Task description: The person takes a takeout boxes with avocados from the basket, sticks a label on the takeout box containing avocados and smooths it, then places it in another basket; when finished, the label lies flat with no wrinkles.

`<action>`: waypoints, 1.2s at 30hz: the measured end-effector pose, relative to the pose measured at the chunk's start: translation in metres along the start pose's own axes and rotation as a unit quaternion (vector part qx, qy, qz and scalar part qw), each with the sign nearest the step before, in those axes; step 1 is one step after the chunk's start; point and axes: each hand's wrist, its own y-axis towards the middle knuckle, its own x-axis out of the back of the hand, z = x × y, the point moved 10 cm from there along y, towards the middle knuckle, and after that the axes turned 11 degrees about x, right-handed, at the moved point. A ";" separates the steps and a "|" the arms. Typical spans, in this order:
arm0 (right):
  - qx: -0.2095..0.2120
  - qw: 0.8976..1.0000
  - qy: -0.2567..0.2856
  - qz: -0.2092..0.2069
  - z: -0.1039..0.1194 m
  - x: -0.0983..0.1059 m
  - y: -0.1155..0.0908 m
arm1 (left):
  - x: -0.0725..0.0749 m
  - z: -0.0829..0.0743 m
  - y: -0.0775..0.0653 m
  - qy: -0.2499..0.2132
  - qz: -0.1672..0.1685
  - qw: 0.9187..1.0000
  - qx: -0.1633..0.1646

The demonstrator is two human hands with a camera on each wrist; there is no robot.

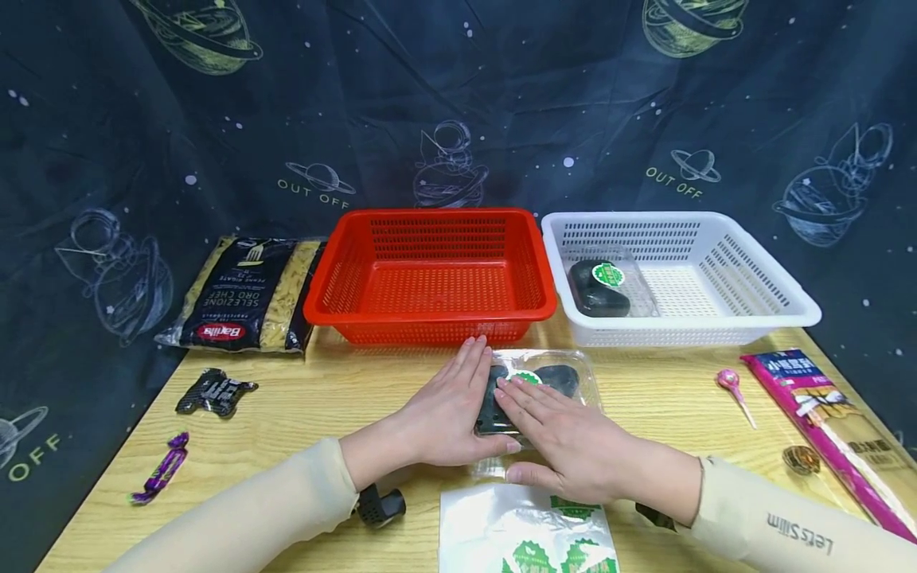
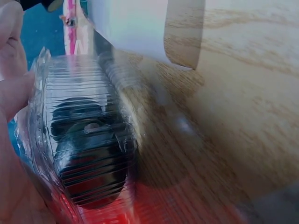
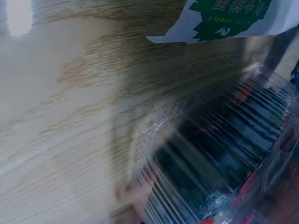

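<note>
A clear plastic clamshell box (image 1: 589,390) with dark, rounded items inside lies on the table in front of the red basket. Its ribbed side shows in both wrist views. On the lid sits a round green-and-white sticker (image 1: 527,375), partly covered by fingers. My left hand (image 1: 447,414) rests with straight fingers along the box's left part. The right hand (image 1: 569,434) lies flat over the lid, its fingertips at the sticker. Just in front of the box is a white sheet of green stickers (image 1: 476,529), also visible at the top of the right wrist view.
Behind stand a red basket (image 1: 430,330) and a white basket (image 1: 688,322); the white one holds a similar box (image 1: 602,290). A pasta bag (image 1: 247,294) and two wrapped candies (image 1: 215,392) lie left. At right are a lollipop (image 1: 729,380), a round candy (image 1: 801,459) and a pink packet (image 1: 824,430).
</note>
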 end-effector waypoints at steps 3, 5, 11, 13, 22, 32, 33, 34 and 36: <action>0.001 1.000 0.003 0.004 0.000 0.000 0.000 | 0.000 0.000 0.000 0.001 -0.003 1.000 -0.001; -0.005 1.000 0.001 0.010 -0.001 0.001 -0.002 | 0.001 0.000 0.000 0.004 -0.008 1.000 0.000; -0.028 0.999 -0.021 0.026 -0.007 0.001 -0.013 | 0.000 0.000 0.001 0.002 -0.010 1.000 0.005; -0.041 0.998 -0.025 0.028 -0.010 0.001 -0.018 | 0.000 0.000 0.001 0.002 -0.012 1.000 0.003; -0.062 0.997 -0.048 -0.007 -0.017 0.006 -0.033 | -0.001 0.002 0.001 0.001 -0.006 1.000 0.005; -0.175 0.977 0.089 -0.084 -0.053 0.015 -0.061 | 0.001 0.001 0.000 -0.011 -0.010 1.000 0.004; -0.202 0.967 0.125 -0.094 -0.060 0.014 -0.065 | 0.001 0.001 0.001 -0.013 -0.011 1.000 0.004; -0.226 0.955 0.161 -0.106 -0.067 0.012 -0.069 | 0.000 0.001 0.001 -0.015 -0.011 1.000 0.003; -0.264 0.927 0.237 -0.124 -0.077 0.006 -0.074 | 0.000 0.002 0.000 -0.023 -0.013 1.000 0.002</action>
